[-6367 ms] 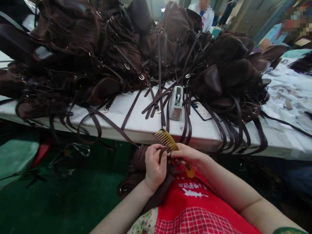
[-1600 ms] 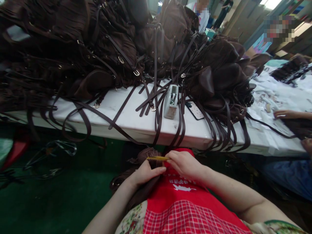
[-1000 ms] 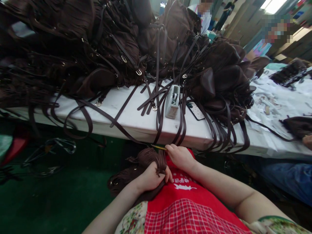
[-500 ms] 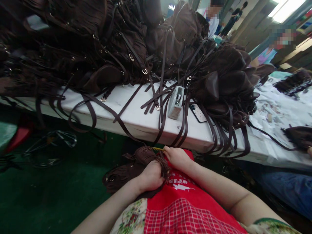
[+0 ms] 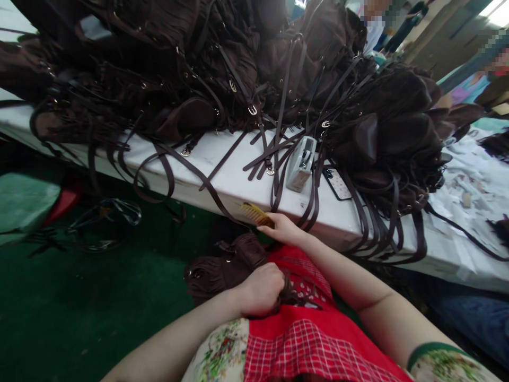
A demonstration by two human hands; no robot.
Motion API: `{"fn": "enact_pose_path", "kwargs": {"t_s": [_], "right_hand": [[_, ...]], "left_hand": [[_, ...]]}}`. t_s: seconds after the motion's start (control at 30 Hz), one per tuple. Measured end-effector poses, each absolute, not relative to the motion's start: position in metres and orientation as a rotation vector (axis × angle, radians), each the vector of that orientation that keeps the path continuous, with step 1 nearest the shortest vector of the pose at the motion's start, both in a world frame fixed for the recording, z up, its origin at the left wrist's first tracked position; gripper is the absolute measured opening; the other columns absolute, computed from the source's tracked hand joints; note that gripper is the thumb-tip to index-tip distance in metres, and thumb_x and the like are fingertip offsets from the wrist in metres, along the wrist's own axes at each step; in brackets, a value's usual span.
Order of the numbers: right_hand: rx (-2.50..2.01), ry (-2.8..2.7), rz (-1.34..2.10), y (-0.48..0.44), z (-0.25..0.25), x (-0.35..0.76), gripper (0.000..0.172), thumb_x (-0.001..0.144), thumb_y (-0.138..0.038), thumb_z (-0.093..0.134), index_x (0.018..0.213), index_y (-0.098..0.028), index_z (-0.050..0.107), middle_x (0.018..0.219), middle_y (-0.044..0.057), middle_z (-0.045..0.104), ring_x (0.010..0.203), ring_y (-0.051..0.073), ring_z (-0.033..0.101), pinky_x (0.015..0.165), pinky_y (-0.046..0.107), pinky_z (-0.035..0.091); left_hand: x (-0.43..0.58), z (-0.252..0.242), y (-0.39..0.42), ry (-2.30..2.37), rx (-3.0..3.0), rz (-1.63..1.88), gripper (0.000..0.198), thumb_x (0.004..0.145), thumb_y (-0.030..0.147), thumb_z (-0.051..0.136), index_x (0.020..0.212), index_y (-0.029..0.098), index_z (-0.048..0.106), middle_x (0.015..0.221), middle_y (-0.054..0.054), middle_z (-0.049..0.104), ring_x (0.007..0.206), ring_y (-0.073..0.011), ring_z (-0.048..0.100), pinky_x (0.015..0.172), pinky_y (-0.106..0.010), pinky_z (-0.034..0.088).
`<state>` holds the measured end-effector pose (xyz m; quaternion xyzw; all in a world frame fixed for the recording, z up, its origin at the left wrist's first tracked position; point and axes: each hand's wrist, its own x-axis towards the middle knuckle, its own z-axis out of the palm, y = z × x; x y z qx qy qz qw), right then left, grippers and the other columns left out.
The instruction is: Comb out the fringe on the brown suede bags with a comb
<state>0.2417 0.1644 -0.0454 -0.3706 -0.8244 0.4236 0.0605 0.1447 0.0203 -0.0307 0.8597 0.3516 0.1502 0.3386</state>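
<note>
A yellow comb [image 5: 254,213] is pinched in my right hand [image 5: 280,229], its teeth facing left and down near the table's front edge. My left hand [image 5: 262,289] is closed on a dark brown fringed bag [image 5: 234,265] held against my red apron. The bag hangs over my lap to the left, with small metal fittings on it. The comb is above the bag and apart from it. Fringe strands come out beside my left fist; the fingers' undersides are hidden.
Heaps of dark brown bags [image 5: 222,69] lie along the white table [image 5: 230,183], their straps hanging over its front edge. A clear tape dispenser [image 5: 301,164] and a phone [image 5: 337,183] are on it. People stand in the background.
My right hand has lifted the comb up and away from the bag's fringe, so its teeth now show. The left hand keeps its hold. The view has shifted, moving the scene rightward.
</note>
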Motion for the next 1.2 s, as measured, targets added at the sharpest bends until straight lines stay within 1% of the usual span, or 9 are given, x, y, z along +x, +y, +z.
{"fn": "enact_pose_path", "kwargs": {"t_s": [0.1,0.2,0.37,0.43,0.57,0.67,0.93,1.07,1.2], "right_hand": [[-1.053,-2.23,1.721,0.167,-0.065,0.232,0.033,0.071,-0.022,0.066,0.102,-0.011,0.061,0.099,0.006,0.069,0.09,0.018,0.065,0.084,0.03,0.05],[-0.985,-2.133,2.017,0.162,-0.075,0.226,0.037,0.068,-0.021,0.067,0.103,-0.011,0.061,0.099,0.005,0.069,0.09,0.018,0.064,0.083,0.03,0.051],[-0.861,-2.155,2.227,0.156,-0.065,0.229,0.056,0.063,-0.032,0.076,0.113,-0.013,0.059,0.108,0.006,0.066,0.097,0.019,0.062,0.086,0.031,0.05],[-0.766,-2.143,2.284,0.157,-0.06,0.235,0.059,0.062,-0.032,0.078,0.115,-0.014,0.058,0.113,0.007,0.065,0.102,0.02,0.06,0.091,0.031,0.047],[-0.707,-2.213,2.261,0.155,-0.062,0.244,0.065,0.059,-0.032,0.08,0.117,-0.015,0.056,0.114,0.006,0.063,0.104,0.021,0.058,0.094,0.033,0.046],[-0.78,-2.251,2.183,0.153,-0.07,0.245,0.07,0.056,-0.033,0.082,0.118,-0.016,0.055,0.11,0.005,0.064,0.1,0.02,0.059,0.089,0.033,0.047],[-1.206,-2.29,2.124,0.159,-0.087,0.244,0.042,0.058,-0.041,0.079,0.085,-0.013,0.063,0.072,-0.001,0.063,0.064,0.012,0.055,0.06,0.023,0.045],[-1.226,-2.338,2.211,0.159,-0.088,0.253,0.042,0.062,-0.047,0.075,0.085,-0.013,0.065,0.071,-0.001,0.064,0.063,0.012,0.056,0.059,0.022,0.045],[-1.043,-2.435,2.116,0.155,-0.082,0.259,0.048,0.06,-0.042,0.077,0.096,-0.014,0.064,0.084,0.001,0.066,0.073,0.014,0.059,0.067,0.024,0.048]], "left_hand": [[0.142,-0.028,0.02,0.953,2.282,0.316,0.01,0.067,0.017,0.057,0.057,0.016,0.054,0.064,-0.009,0.062,0.064,-0.0223,0.056,0.067,-0.035,0.044],[0.14,-0.023,0.019,0.978,2.272,0.301,0.007,0.065,0.019,0.059,0.06,0.015,0.056,0.068,-0.01,0.062,0.068,-0.0235,0.056,0.069,-0.035,0.044],[0.139,-0.013,0.016,0.959,2.175,0.459,0.023,0.067,0.022,0.06,0.088,0.014,0.06,0.093,-0.011,0.064,0.087,-0.0252,0.057,0.082,-0.035,0.045],[0.14,-0.011,0.015,0.967,2.199,0.414,0.022,0.07,0.025,0.059,0.089,0.013,0.06,0.093,-0.012,0.063,0.088,-0.0261,0.057,0.084,-0.036,0.045],[0.142,-0.011,0.015,1.003,2.288,0.315,0.018,0.075,0.033,0.056,0.076,0.015,0.059,0.08,-0.01,0.062,0.078,-0.0251,0.057,0.077,-0.036,0.047],[0.142,-0.012,0.016,1.012,2.284,0.389,0.019,0.075,0.035,0.057,0.075,0.016,0.057,0.08,-0.007,0.061,0.075,-0.0221,0.057,0.073,-0.033,0.047],[0.14,-0.015,0.016,1.036,2.251,0.484,0.017,0.068,0.03,0.064,0.074,0.016,0.055,0.079,-0.004,0.061,0.074,-0.0198,0.056,0.07,-0.03,0.045],[0.138,-0.016,0.016,1.041,2.221,0.512,0.016,0.068,0.029,0.064,0.071,0.017,0.053,0.077,-0.003,0.061,0.072,-0.019,0.056,0.068,-0.03,0.044],[0.138,-0.018,0.018,1.037,2.188,0.535,0.016,0.07,0.03,0.063,0.071,0.017,0.053,0.077,-0.003,0.061,0.072,-0.0193,0.057,0.067,-0.03,0.044]]}}
